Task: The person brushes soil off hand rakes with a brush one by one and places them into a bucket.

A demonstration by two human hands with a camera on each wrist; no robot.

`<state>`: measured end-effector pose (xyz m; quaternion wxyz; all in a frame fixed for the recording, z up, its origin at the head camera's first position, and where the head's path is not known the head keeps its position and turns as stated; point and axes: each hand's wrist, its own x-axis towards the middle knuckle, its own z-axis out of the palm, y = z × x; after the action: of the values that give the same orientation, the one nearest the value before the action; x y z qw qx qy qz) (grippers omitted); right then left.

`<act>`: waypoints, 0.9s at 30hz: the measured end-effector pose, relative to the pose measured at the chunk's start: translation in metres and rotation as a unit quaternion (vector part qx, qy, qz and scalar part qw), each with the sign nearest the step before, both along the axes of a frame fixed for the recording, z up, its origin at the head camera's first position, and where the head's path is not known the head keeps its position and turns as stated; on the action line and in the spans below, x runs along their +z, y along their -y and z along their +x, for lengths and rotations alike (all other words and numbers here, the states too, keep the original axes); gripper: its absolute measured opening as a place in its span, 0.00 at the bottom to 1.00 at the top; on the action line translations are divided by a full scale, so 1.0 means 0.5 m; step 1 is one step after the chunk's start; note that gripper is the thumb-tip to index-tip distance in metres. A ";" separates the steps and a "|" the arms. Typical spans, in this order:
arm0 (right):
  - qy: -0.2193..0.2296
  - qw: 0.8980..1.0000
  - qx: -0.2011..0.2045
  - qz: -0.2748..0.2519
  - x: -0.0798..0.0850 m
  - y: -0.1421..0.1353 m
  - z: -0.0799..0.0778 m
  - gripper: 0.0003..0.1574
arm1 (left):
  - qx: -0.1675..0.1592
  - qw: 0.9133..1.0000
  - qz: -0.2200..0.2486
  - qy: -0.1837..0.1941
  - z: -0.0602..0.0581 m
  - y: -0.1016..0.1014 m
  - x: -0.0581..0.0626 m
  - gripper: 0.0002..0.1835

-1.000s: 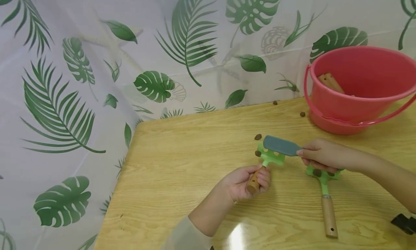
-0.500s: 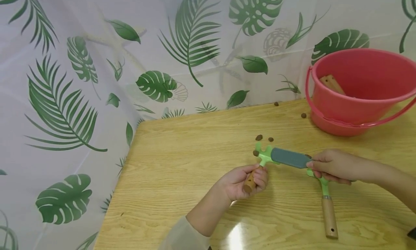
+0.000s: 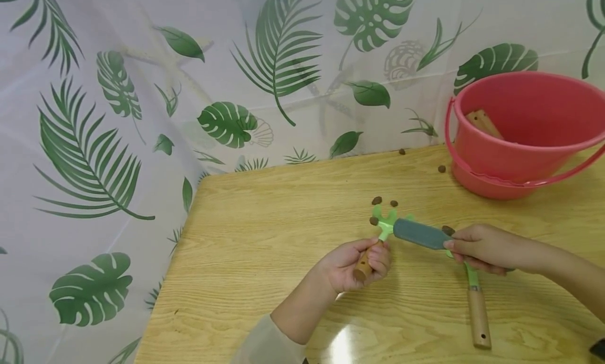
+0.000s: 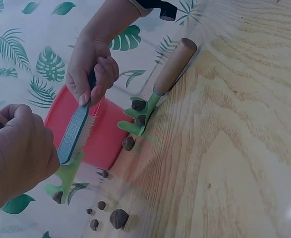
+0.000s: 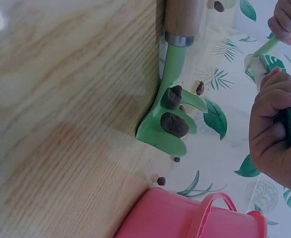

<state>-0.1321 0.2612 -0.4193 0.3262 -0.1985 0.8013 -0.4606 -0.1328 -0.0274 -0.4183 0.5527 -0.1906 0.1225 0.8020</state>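
My left hand point(image 3: 352, 264) grips the wooden handle of a small green hand rake point(image 3: 386, 227), its tines pointing away. A brown clump point(image 3: 374, 220) sits at one tine. My right hand point(image 3: 489, 248) holds a blue-grey brush point(image 3: 420, 234); its pale bristles point(image 4: 89, 130) face the rake's head, and the brush back hides part of that head. Below my right hand, a second green hand rake point(image 3: 479, 316) lies on the table with dark clumps point(image 5: 174, 125) on its tines, partly covered by that hand in the head view.
A red bucket point(image 3: 520, 167) with wooden handles point(image 3: 483, 123) inside stands at the back right. Several loose brown clumps point(image 3: 376, 200) lie on the wooden table point(image 3: 264, 222). A leaf-patterned cloth point(image 3: 302, 138) hangs behind and to the left.
The brush and my right hand have moved right and toward me across the rake's head. A clump beyond the rake now shows. My left hand has barely moved.
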 end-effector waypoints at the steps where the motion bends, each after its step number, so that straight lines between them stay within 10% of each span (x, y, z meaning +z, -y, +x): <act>1: -0.004 1.000 0.002 -0.002 -0.001 0.001 0.000 0.25 | -0.002 1.000 -0.001 -0.001 0.000 -0.001 0.000 0.14; 14: 0.023 0.999 -0.019 -0.012 -0.012 0.027 -0.013 0.24 | 0.000 1.000 -0.003 -0.022 0.005 -0.012 0.003 0.15; 27: -0.068 0.993 -0.044 0.088 0.011 0.071 -0.029 0.22 | 0.003 0.997 -0.034 -0.064 0.008 -0.016 0.015 0.14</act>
<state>-0.1465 0.2257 -0.4139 0.2667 -0.1647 0.8671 -0.3872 -0.1288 -0.0195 -0.4106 0.5346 -0.1580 0.1845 0.8094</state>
